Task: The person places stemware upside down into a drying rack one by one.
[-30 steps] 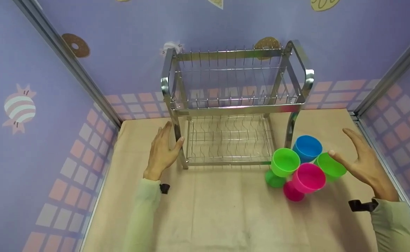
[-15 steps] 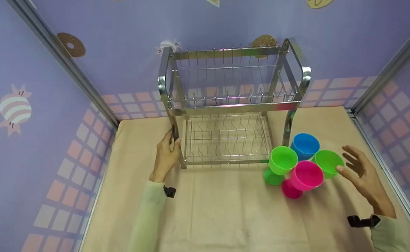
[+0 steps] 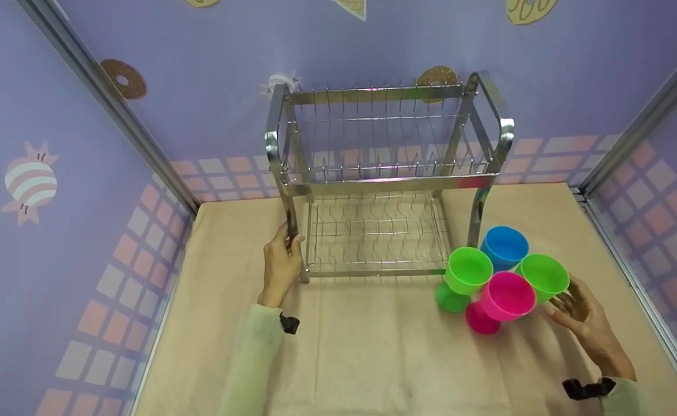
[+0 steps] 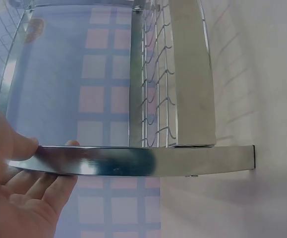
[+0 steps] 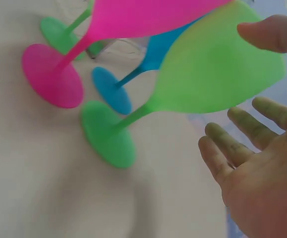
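Observation:
My left hand grips the front left leg of a two-tier metal dish rack; in the left wrist view the thumb lies on one side of the leg and the fingers on the other. On the right, my right hand is spread at the bowl of the right-hand green goblet. In the right wrist view its thumb overlaps that bowl and the fingers lie just beside it. A pink goblet, a blue goblet and another green goblet stand close around it.
A cream cloth covers the table. Patterned purple panels rise at the back and both sides. The left green goblet stands right by the rack's front right corner.
My left hand has closed on the rack's leg from an open position beside it. My right hand has moved down and left to the right-hand green goblet. The goblets stay put.

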Action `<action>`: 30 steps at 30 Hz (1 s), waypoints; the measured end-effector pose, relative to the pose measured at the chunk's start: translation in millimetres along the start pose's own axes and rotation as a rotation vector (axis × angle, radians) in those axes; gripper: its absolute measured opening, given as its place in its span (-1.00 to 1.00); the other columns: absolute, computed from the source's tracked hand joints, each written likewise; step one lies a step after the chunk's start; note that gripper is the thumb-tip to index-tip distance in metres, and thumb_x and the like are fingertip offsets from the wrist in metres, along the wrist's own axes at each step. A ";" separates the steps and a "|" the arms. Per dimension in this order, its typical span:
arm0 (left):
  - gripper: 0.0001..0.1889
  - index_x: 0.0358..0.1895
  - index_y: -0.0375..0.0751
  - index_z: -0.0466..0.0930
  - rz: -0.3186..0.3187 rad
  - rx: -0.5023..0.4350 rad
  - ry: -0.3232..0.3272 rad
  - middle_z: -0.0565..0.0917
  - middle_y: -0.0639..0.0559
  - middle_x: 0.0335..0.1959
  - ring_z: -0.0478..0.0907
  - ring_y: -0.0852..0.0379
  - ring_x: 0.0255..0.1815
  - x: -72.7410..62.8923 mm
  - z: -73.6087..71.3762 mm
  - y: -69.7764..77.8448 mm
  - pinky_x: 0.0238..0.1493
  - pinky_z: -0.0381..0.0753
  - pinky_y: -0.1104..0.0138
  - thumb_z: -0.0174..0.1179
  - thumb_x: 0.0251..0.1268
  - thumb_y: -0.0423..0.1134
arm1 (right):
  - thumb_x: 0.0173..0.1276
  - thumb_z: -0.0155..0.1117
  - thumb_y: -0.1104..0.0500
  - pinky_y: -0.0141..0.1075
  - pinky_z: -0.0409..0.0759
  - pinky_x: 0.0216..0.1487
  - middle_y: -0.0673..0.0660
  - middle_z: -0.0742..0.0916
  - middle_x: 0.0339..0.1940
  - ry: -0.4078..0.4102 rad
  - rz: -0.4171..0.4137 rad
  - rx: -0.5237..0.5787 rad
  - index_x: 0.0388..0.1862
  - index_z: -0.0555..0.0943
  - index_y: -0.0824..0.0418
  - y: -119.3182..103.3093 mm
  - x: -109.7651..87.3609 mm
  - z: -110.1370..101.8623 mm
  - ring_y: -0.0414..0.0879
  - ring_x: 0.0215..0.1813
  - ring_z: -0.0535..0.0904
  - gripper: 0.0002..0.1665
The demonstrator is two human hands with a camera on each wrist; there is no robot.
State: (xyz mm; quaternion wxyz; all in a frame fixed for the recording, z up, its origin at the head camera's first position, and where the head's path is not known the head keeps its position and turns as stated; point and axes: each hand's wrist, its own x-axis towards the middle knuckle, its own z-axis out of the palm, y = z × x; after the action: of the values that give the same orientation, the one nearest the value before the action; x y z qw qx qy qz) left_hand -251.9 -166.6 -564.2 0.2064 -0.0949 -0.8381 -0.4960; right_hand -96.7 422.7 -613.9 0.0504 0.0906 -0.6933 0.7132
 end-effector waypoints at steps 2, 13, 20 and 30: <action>-0.79 0.15 -0.51 0.58 0.015 0.014 0.010 0.78 -0.39 -0.02 0.83 -0.28 -0.03 -0.4 1.0 -1.6 0.04 0.85 -0.02 0.17 0.56 -0.52 | 0.42 0.12 0.67 -0.50 0.60 0.37 -0.11 0.46 0.58 -0.002 0.023 0.016 0.76 0.00 0.33 6.9 0.4 3.3 -0.35 0.45 0.53 0.02; -0.77 0.18 -0.49 0.62 -0.014 0.019 0.007 0.80 -0.37 -0.02 0.85 -0.23 -0.08 -0.7 1.5 0.2 0.01 0.87 0.01 0.13 0.60 -0.50 | 0.39 0.26 0.64 -0.58 0.59 0.31 -0.14 0.52 0.46 0.041 0.053 -0.017 0.75 0.06 0.27 28.9 7.3 16.3 -0.44 0.40 0.54 0.06; -0.76 0.19 -0.45 0.64 -0.038 0.002 0.003 0.78 -0.39 0.05 0.85 -0.23 -0.08 -1.4 1.7 3.1 0.03 0.86 0.02 0.14 0.58 -0.51 | 0.34 0.23 0.71 -0.56 0.63 0.28 -0.05 0.55 0.40 0.093 0.006 0.008 0.69 0.13 0.40 36.5 10.5 19.5 -0.41 0.36 0.58 -0.01; -0.74 0.21 -0.46 0.64 -0.046 -0.019 0.010 0.74 -0.48 0.12 0.83 -0.28 -0.02 -1.2 1.0 2.6 0.07 0.84 -0.01 0.16 0.56 -0.54 | 0.32 0.25 0.71 -0.54 0.66 0.25 0.01 0.55 0.37 0.115 0.000 0.010 0.67 0.16 0.43 35.7 13.2 22.4 -0.40 0.33 0.60 -0.03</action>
State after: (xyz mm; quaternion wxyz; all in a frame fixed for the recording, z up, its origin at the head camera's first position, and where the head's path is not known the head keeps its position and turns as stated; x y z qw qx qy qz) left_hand -250.1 -164.4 -563.0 0.1982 -0.0749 -0.8342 -0.5091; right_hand -115.4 398.4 -645.7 0.0898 0.0496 -0.6857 0.7206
